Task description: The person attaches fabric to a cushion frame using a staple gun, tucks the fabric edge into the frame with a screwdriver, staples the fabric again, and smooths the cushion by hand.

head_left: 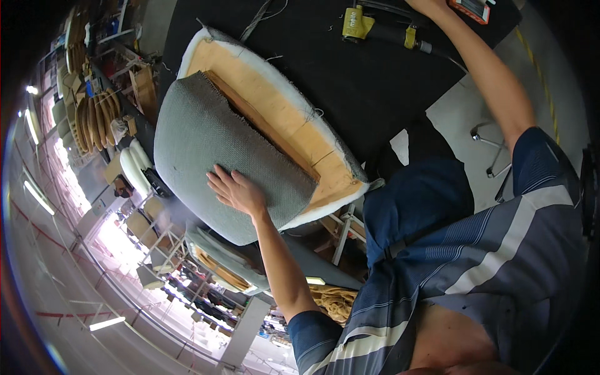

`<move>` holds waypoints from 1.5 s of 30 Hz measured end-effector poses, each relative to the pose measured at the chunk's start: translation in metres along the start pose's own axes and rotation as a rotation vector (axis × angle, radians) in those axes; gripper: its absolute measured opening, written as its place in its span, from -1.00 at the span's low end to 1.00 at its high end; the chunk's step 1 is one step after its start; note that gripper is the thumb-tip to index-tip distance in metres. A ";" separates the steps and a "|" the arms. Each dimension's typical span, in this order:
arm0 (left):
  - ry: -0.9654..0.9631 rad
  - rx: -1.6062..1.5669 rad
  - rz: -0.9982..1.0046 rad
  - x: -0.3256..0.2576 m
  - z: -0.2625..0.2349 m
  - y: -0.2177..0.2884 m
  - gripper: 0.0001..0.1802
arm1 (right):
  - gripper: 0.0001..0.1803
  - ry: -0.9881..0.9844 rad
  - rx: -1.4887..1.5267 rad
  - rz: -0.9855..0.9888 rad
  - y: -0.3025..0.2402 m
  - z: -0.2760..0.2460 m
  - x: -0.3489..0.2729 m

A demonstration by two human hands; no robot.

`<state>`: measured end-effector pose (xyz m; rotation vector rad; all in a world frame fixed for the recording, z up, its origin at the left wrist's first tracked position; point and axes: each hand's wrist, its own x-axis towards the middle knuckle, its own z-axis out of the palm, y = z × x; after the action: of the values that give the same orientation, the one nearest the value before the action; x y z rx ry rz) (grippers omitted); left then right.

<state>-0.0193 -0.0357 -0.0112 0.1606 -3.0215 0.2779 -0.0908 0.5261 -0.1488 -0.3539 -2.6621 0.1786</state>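
Head view: we've our L hand flat on the grey upholstered panel, fingers slightly apart, prob. to steady it. Panel's on the black table, wood side partly bare. Our R hand, up-R of panel, is cropped; can't tell its fingers. Yellow-wrapped tool, also up-R of panel, prob. kept handy; orange box farther R, contents unclear.

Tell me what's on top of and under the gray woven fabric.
The left hand rests on the gray woven fabric. Past its frayed edge, pale wood shows; whatever the fabric itself covers can't be seen.
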 end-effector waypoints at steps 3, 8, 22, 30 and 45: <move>0.004 -0.011 -0.011 0.000 -0.002 0.007 -0.40 | -0.80 -0.261 0.309 0.090 -0.018 -0.027 -0.020; 0.000 0.015 -0.022 -0.003 0.002 0.001 -0.40 | -0.48 -1.023 1.556 0.909 -0.099 -0.025 -0.121; -0.008 -0.032 0.016 0.000 0.002 -0.002 -0.41 | -0.42 -0.312 1.516 1.741 -0.105 0.035 -0.102; -0.073 -0.138 0.115 0.096 -0.001 0.038 -0.36 | -0.39 -0.074 0.550 0.918 -0.082 -0.023 -0.102; -0.135 0.524 0.251 0.129 0.028 0.070 -0.44 | -0.68 -0.552 1.085 0.668 -0.070 -0.025 -0.091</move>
<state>-0.1573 0.0150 -0.0370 -0.1716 -3.0204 1.1180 -0.0160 0.4353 -0.1519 -0.8554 -2.3247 2.0275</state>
